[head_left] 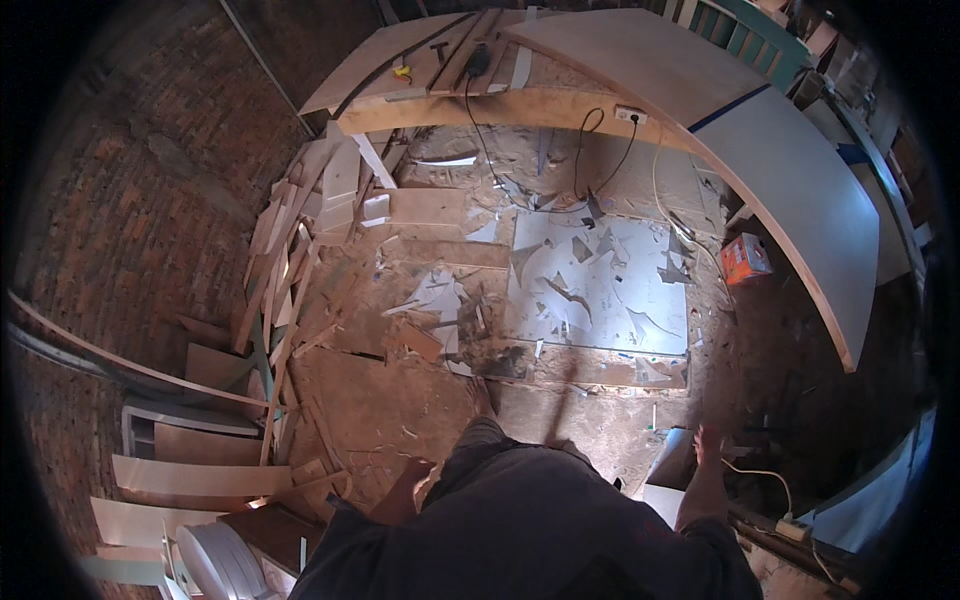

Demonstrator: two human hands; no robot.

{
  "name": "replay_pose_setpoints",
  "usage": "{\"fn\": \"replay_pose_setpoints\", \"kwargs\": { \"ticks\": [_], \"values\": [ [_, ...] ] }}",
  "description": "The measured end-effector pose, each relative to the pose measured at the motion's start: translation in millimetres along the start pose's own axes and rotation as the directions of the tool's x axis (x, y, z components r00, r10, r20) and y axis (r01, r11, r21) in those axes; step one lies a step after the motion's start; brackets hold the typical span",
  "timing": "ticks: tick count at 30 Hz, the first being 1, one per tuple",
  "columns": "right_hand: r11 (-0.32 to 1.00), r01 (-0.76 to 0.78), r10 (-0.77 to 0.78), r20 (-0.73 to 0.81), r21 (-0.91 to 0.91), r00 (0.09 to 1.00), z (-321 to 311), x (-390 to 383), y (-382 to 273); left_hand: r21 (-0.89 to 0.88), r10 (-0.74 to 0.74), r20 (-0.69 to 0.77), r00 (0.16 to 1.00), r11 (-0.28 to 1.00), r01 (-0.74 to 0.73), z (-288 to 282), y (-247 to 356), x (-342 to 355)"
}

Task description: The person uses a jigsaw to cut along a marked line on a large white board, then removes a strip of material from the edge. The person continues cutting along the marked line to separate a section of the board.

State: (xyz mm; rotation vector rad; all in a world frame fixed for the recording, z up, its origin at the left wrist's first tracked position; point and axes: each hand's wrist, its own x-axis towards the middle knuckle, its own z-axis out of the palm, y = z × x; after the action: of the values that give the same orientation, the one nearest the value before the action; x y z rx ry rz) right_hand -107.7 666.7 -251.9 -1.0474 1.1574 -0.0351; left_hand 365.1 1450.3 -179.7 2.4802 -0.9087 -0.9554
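Observation:
Low in the picture, my left hand (415,472) hangs beside my left leg, its fingers loosely apart and nothing seen in them. My right hand (709,443) is out to the right with the fingers spread, and it appears to hold nothing. Close beside it leans a pale panel (668,458); whether they touch I cannot tell. Ahead of my feet, a large white sheet (640,290) lies on the floor, strewn with broken-looking offcuts (565,300). A small brown board piece (421,341) lies left of the sheet.
A workbench (400,118) stands ahead, bearing a dark power tool (478,62), a hammer (440,48) and a long pale panel (800,180). A power strip (630,115) is fixed to its edge. Wood strips (275,270) pile along the left brick wall (130,190). A red box (746,260) sits right.

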Motion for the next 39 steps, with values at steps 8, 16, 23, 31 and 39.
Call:
{"fn": "replay_pose_setpoints", "kwargs": {
  "ticks": [8,16,23,31,39],
  "values": [
    [0.633,0.322,-0.514,-0.072,-0.704,0.855,287.6,98.7,-83.6,-0.705,-0.552,0.243,0.798,0.464,0.536,-106.1,-28.8,69.7],
    [0.732,-0.304,0.277,-0.141,-0.61,0.95,449.4,22.4,-46.1,-0.807,-0.705,0.224,0.673,0.253,0.534,-271.0,-118.2,253.9],
    [0.519,-0.126,0.19,-0.03,-0.845,0.981,419.2,98.8,-92.0,-0.979,-0.692,0.132,0.71,0.023,0.204,-388.6,-89.4,405.6],
    [0.829,0.061,-0.007,0.099,-0.556,0.995,492.3,333.9,-349.5,-0.945,-0.728,-0.052,0.684,0.257,0.202,-444.8,-79.0,530.9],
    [0.826,0.448,-0.445,0.092,-0.342,0.891,648.9,469.5,-672.9,-0.733,-0.624,-0.527,0.578,0.677,0.064,-549.3,-79.0,655.9]
  ]
}}
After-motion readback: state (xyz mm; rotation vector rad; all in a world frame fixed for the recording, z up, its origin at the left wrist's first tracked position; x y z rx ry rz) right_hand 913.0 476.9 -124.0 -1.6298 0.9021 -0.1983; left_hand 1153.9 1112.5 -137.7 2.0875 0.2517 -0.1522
